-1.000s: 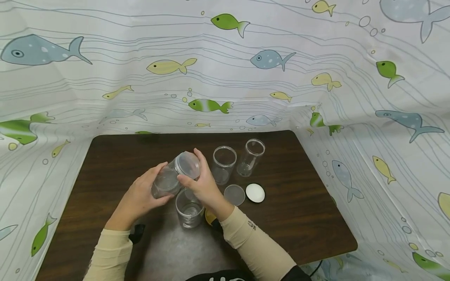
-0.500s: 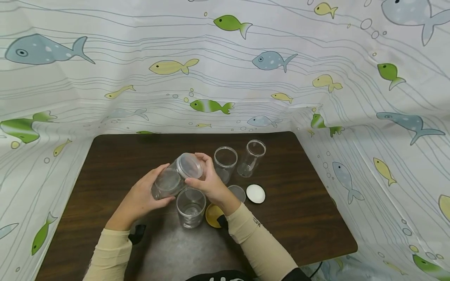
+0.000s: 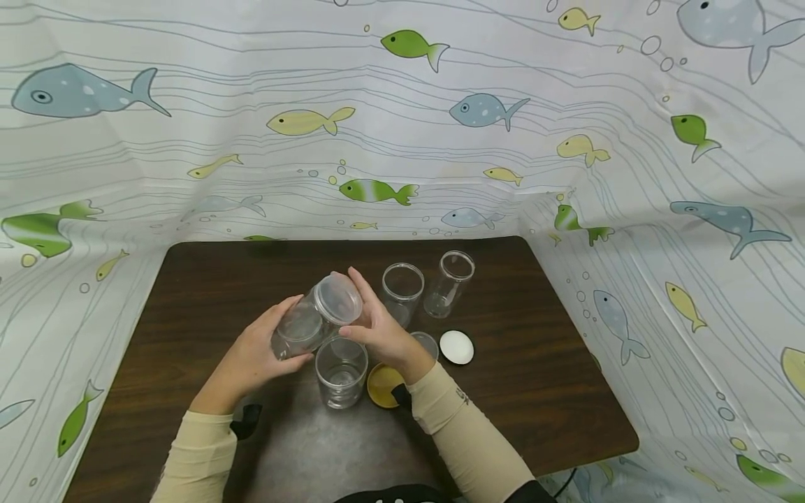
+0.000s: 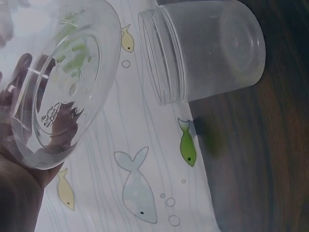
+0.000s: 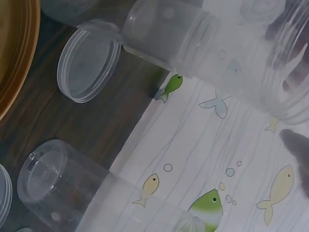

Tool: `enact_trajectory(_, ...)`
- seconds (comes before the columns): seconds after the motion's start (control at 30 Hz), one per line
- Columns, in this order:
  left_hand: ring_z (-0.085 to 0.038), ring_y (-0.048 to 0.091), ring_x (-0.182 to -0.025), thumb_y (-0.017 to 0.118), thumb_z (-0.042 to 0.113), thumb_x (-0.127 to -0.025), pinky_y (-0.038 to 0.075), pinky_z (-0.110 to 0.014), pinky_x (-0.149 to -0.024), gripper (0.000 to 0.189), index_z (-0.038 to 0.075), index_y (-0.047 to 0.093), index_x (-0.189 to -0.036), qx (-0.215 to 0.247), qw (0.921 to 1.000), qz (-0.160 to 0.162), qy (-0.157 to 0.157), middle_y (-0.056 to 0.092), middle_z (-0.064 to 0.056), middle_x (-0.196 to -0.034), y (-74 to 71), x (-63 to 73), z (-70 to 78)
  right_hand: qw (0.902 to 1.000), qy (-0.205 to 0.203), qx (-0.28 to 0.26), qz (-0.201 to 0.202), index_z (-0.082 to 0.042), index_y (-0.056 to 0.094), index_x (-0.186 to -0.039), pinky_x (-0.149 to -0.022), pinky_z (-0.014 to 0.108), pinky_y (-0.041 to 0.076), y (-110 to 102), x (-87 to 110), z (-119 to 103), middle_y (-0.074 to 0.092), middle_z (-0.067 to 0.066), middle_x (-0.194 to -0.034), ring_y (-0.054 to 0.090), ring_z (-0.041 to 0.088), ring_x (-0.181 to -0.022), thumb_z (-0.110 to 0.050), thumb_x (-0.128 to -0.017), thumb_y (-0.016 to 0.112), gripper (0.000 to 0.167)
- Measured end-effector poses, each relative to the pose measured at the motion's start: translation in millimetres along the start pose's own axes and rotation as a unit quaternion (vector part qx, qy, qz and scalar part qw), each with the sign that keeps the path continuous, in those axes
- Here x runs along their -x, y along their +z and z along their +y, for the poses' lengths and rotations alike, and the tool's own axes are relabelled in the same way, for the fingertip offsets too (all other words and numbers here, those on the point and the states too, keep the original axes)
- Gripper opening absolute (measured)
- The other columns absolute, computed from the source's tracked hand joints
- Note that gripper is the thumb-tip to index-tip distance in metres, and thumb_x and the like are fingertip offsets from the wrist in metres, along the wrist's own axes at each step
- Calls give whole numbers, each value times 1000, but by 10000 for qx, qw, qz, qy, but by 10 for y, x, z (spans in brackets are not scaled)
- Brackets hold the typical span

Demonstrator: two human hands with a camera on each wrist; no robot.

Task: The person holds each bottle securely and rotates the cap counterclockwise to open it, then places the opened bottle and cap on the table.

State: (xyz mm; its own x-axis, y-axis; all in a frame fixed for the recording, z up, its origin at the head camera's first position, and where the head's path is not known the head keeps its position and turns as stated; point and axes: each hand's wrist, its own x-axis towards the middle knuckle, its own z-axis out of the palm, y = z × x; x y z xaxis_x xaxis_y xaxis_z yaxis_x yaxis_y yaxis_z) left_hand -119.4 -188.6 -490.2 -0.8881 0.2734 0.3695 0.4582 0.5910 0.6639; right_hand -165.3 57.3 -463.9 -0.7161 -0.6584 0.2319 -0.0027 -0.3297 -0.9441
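A clear plastic jar [image 3: 299,328] is tilted above the table, its frosted screw lid [image 3: 339,299] facing up and to the right. My left hand [image 3: 247,360] grips the jar's body, with the thumb below and the fingers behind. My right hand [image 3: 388,341] is at the lid's right side, thumb at its lower edge and fingers along its far rim. An open, wider clear jar [image 3: 341,381] stands upright just below the held one. In the left wrist view, the held jar's base [image 4: 72,92] is in front of the left fingers.
Two open clear jars, one wide [image 3: 401,288] and one slim [image 3: 448,286], stand behind my right hand. A gold lid [image 3: 382,385], a translucent lid [image 3: 426,344] and a white lid [image 3: 457,347] lie on the dark wooden table [image 3: 534,391]. A fish-print curtain hangs behind.
My right hand's fingers and thumb have shifted round the lid, curling and then spreading again. The hand has moved slightly right, uncovering the gold lid. The left hand keeps its grip on the jar.
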Motion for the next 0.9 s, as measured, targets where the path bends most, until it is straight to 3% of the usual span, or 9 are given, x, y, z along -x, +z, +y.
enact_trajectory(0.13, -37, 59, -112, 96, 7, -66, 50, -59, -87, 103, 11, 39, -152, -26, 10000, 72, -61, 58, -18, -132, 2, 4, 6, 9975, 165, 428, 536, -14, -12, -161, -122, 43, 18, 50, 22, 3, 12, 2, -169, 15, 18, -154, -52, -83, 81, 128)
enact_trajectory(0.23, -39, 59, -112, 95, 7, -67, 50, -61, -87, 104, 10, 38, -153, -37, 9999, 120, -96, 58, -19, -131, 10, -1, 5, 9890, 243, 1044, 1017, -12, -3, -162, -121, 48, 20, 112, 26, 1, 16, 1, -168, 15, 16, -154, -62, -79, 79, 127)
enact_trajectory(0.33, -39, 60, -111, 95, 6, -65, 51, -59, -86, 104, 8, 39, -152, -149, 9997, 196, 20, 59, -20, -129, 27, -22, -2, 9760, 336, 1720, 1295, -12, 5, -162, -118, 51, 26, 174, 29, -15, 24, 2, -164, 25, 17, -151, -72, -76, 74, 125)
enact_trajectory(0.47, -37, 61, -108, 96, 6, -63, 52, -56, -84, 104, 6, 40, -151, -364, 9986, 265, 277, 61, -20, -126, 49, -52, 5, 9630, 425, 2183, 1521, -17, 15, -162, -115, 53, 30, 217, 32, -38, 38, 4, -155, 40, 19, -142, -82, -72, 68, 123)
enact_trajectory(0.73, -34, 62, -105, 96, 7, -64, 53, -53, -81, 102, 9, 42, -150, -203, 9990, 148, 357, 62, -17, -126, 72, -59, 30, 9664, -67, 2095, 1487, -16, 35, -151, -102, 37, 47, 186, -16, -57, 48, 8, -144, 53, 19, -125, -79, -71, 71, 108)
enact_trajectory(0.9, -34, 62, -105, 95, 12, -67, 54, -54, -81, 101, 15, 41, -152, -54, 9998, -39, 209, 61, -17, -129, 58, -43, 46, 9747, 27, 1876, 1218, -21, 41, -151, -95, 32, 50, 99, -29, -90, 40, 7, -145, 52, 20, -121, -71, -73, 78, 101)
